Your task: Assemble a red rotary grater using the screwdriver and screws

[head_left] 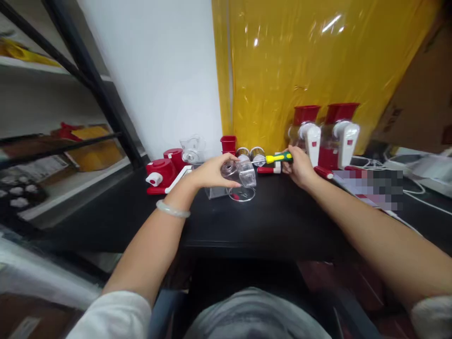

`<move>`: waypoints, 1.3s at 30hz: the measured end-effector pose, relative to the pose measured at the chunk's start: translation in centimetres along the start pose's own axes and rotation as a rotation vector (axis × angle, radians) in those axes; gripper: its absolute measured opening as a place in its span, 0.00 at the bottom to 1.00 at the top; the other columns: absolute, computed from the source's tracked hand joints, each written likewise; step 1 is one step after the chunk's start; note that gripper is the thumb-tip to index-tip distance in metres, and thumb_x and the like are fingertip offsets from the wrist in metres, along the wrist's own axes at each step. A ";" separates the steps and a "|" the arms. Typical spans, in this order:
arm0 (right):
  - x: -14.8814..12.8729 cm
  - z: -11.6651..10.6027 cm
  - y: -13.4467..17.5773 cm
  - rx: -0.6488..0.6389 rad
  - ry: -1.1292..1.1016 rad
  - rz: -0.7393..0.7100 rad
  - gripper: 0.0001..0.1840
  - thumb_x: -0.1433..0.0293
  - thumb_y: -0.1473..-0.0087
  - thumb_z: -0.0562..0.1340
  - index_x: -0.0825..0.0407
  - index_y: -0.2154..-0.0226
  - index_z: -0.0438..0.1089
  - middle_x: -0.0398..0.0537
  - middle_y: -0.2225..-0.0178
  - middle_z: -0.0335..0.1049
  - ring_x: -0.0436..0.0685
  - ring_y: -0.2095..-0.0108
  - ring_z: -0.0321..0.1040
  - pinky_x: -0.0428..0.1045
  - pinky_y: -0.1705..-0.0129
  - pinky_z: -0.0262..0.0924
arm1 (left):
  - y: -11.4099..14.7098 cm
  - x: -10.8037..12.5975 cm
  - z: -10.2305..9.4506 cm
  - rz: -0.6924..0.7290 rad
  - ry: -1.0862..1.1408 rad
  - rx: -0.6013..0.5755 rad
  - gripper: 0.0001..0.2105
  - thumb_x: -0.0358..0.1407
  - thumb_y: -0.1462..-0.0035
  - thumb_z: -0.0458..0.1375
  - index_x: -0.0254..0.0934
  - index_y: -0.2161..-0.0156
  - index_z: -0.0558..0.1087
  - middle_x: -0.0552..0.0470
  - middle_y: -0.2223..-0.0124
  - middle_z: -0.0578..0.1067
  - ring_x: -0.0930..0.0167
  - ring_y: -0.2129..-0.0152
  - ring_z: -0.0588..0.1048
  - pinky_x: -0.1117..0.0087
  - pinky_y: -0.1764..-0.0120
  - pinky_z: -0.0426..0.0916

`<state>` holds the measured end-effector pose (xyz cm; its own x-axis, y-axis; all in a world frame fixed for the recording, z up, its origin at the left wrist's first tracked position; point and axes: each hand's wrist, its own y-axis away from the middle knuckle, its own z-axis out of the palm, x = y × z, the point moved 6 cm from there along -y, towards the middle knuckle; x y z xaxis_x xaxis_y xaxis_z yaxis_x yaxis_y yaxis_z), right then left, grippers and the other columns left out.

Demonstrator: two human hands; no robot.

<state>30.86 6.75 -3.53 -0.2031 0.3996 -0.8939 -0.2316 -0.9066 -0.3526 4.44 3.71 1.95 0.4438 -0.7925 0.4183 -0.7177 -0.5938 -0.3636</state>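
My left hand (216,172) is closed around a clear plastic housing (247,175), which it holds tilted just above the black table. From the right, my right hand (299,165) grips the green end of a yellow-and-green screwdriver (277,158). Its shaft points left at the housing; whether the tip touches it I cannot make out. Below the housing is a clear round rim (242,194). Behind my hands stand a red hopper (228,142) and two metal grater drums (257,155). A red-handled crank (268,170) lies near the screwdriver.
Two assembled rotary graters (341,136) with red tops stand at the right rear. Red grater parts (160,174) sit at the left of the black table (226,226). White cables (415,181) and papers lie at the right. Shelving (84,77) rises on the left.
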 end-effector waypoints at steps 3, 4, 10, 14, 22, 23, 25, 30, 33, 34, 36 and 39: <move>0.1 -0.2 0.0 0.075 -0.086 0.019 0.10 0.62 0.51 0.61 0.49 0.74 0.60 0.35 0.84 0.55 0.45 0.86 0.51 0.43 0.86 0.46 | -0.1 -0.1 0.1 0.020 -0.003 0.024 0.32 0.44 0.56 0.71 0.40 0.46 0.67 0.47 0.47 0.72 0.59 0.51 0.71 0.57 0.49 0.66; 0.2 -0.3 0.0 0.088 -0.119 0.031 0.08 0.64 0.52 0.60 0.50 0.74 0.60 0.36 0.83 0.57 0.45 0.86 0.52 0.43 0.85 0.48 | -0.1 -0.1 0.2 0.025 -0.005 0.034 0.32 0.44 0.56 0.71 0.40 0.46 0.67 0.46 0.47 0.72 0.58 0.51 0.71 0.57 0.49 0.66; 0.2 -0.5 0.0 0.125 -0.230 0.060 0.03 0.70 0.53 0.59 0.52 0.74 0.63 0.40 0.77 0.63 0.46 0.82 0.58 0.44 0.82 0.54 | -0.2 -0.3 0.4 0.087 0.010 0.062 0.32 0.44 0.54 0.71 0.43 0.44 0.67 0.46 0.45 0.71 0.58 0.49 0.70 0.56 0.47 0.66; -0.2 -0.8 -0.1 0.118 -0.101 0.022 0.13 0.58 0.46 0.58 0.50 0.74 0.62 0.38 0.84 0.57 0.46 0.86 0.53 0.44 0.85 0.49 | -0.3 -0.6 0.8 0.108 0.042 0.082 0.32 0.45 0.54 0.71 0.42 0.45 0.67 0.45 0.44 0.70 0.58 0.49 0.70 0.56 0.47 0.66; -0.8 -0.3 0.3 0.060 -0.004 -0.039 0.17 0.54 0.45 0.59 0.48 0.74 0.59 0.34 0.91 0.50 0.46 0.90 0.46 0.44 0.86 0.44 | -0.3 -1.3 1.3 0.099 0.062 0.105 0.31 0.44 0.54 0.71 0.41 0.47 0.65 0.45 0.48 0.71 0.59 0.52 0.72 0.55 0.48 0.66; -0.9 -0.3 0.3 0.061 -0.008 -0.039 0.16 0.55 0.44 0.59 0.48 0.74 0.59 0.34 0.91 0.50 0.46 0.90 0.47 0.43 0.86 0.45 | -0.3 -1.3 1.3 0.102 0.060 0.108 0.31 0.45 0.54 0.71 0.41 0.47 0.65 0.45 0.48 0.71 0.58 0.52 0.71 0.55 0.48 0.66; -0.9 -0.4 0.3 0.065 -0.008 -0.045 0.15 0.57 0.43 0.58 0.49 0.74 0.59 0.34 0.91 0.51 0.46 0.90 0.47 0.43 0.86 0.45 | -0.4 -1.3 1.3 0.114 0.052 0.117 0.31 0.45 0.54 0.71 0.41 0.46 0.65 0.45 0.47 0.71 0.58 0.52 0.71 0.55 0.48 0.66; -1.1 -0.4 0.2 0.058 0.009 -0.051 0.14 0.59 0.43 0.57 0.49 0.74 0.59 0.34 0.91 0.50 0.46 0.90 0.46 0.43 0.86 0.45 | -0.4 -1.1 1.3 0.134 0.034 0.142 0.31 0.44 0.54 0.71 0.42 0.46 0.66 0.45 0.48 0.72 0.59 0.53 0.72 0.55 0.48 0.67; -1.1 -0.4 0.2 0.052 0.012 -0.042 0.14 0.58 0.44 0.58 0.48 0.74 0.59 0.34 0.91 0.50 0.46 0.90 0.47 0.43 0.86 0.46 | -0.4 -0.9 1.2 0.139 0.024 0.159 0.31 0.43 0.54 0.71 0.41 0.46 0.67 0.45 0.48 0.72 0.59 0.52 0.72 0.55 0.48 0.67; -1.0 -0.4 0.2 0.051 0.016 -0.041 0.15 0.57 0.44 0.58 0.48 0.74 0.58 0.34 0.90 0.50 0.46 0.90 0.47 0.43 0.86 0.46 | -0.4 -0.8 1.1 0.138 0.018 0.164 0.31 0.43 0.55 0.71 0.41 0.46 0.68 0.45 0.47 0.72 0.59 0.51 0.72 0.55 0.48 0.66; -1.0 -0.4 0.2 0.048 0.028 -0.041 0.16 0.56 0.44 0.58 0.48 0.74 0.58 0.34 0.90 0.50 0.46 0.90 0.47 0.43 0.86 0.46 | -0.4 -0.5 0.8 0.134 0.004 0.170 0.31 0.43 0.55 0.72 0.40 0.46 0.68 0.44 0.46 0.72 0.59 0.51 0.71 0.55 0.48 0.66; -0.8 -0.3 0.3 0.039 0.041 -0.034 0.17 0.55 0.45 0.58 0.48 0.74 0.57 0.34 0.89 0.50 0.46 0.89 0.46 0.43 0.86 0.46 | -0.3 -0.2 0.3 0.115 -0.018 0.162 0.31 0.42 0.55 0.72 0.40 0.46 0.69 0.44 0.46 0.73 0.58 0.50 0.72 0.55 0.48 0.66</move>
<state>31.21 6.14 -2.96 -0.1553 0.4237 -0.8924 -0.2745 -0.8863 -0.3731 4.73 3.96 1.74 0.3741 -0.8581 0.3516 -0.6695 -0.5123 -0.5380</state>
